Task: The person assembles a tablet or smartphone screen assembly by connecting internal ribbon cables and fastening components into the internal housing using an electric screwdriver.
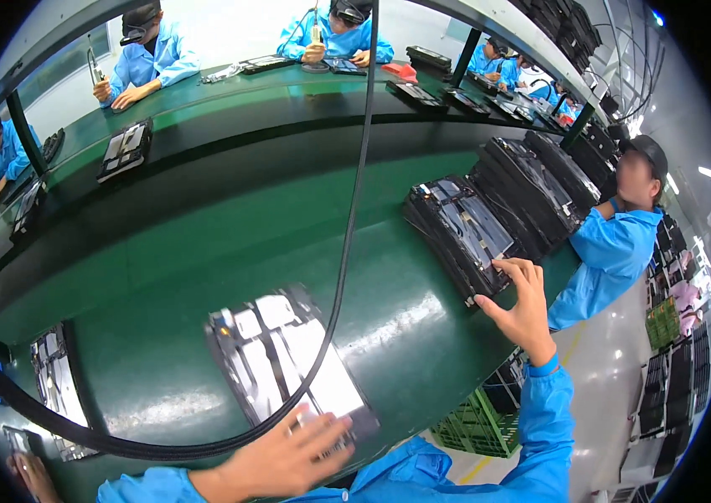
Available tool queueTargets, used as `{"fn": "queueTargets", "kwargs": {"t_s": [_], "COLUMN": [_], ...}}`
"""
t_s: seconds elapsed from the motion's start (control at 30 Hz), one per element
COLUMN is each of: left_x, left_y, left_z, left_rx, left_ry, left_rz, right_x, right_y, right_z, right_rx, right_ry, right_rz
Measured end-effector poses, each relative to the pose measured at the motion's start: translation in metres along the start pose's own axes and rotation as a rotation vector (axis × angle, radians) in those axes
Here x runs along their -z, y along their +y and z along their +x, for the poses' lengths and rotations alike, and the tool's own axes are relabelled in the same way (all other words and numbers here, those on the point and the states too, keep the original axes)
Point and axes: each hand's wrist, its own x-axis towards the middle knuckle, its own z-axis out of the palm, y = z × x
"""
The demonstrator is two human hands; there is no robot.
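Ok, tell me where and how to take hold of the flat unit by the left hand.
Probably by the dark rim at its near end, coming from the near side: the unit appears to lie flat on the green bench, the left hand is over that end, and the rim avoids the pale panels.

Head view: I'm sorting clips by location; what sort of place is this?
Probably an electronics assembly or repair workshop: long green benches, flat devices with exposed innards lying on them, and people in matching blue work coats.
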Motion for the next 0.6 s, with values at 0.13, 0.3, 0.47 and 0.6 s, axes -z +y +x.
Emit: {"fn": "queueTargets", "kwargs": {"t_s": [0.13,0.3,0.47,0.6], "left_x": [0.015,0.017,0.013,0.012], "left_y": [-0.075,-0.172,-0.196,-0.173], "left_z": [0.011,-0.006,-0.032,-0.028], "left_rx": [0.264,0.49,0.65,0.566], "left_ry": [0.075,0.387,0.566,0.654], "left_rz": [0.067,0.262,0.428,0.379], "right_x": [0.0,-0.011,-0.013,-0.012], "right_y": [0.002,0.009,0.013,0.036], "right_z": [0.011,0.011,0.033,0.038], "right_rx": [0.151,0.372,0.379,0.43], "right_ry": [-0.007,0.2,0.23,0.273], "right_rz": [-0.137,-0.351,-0.463,-0.368]}}
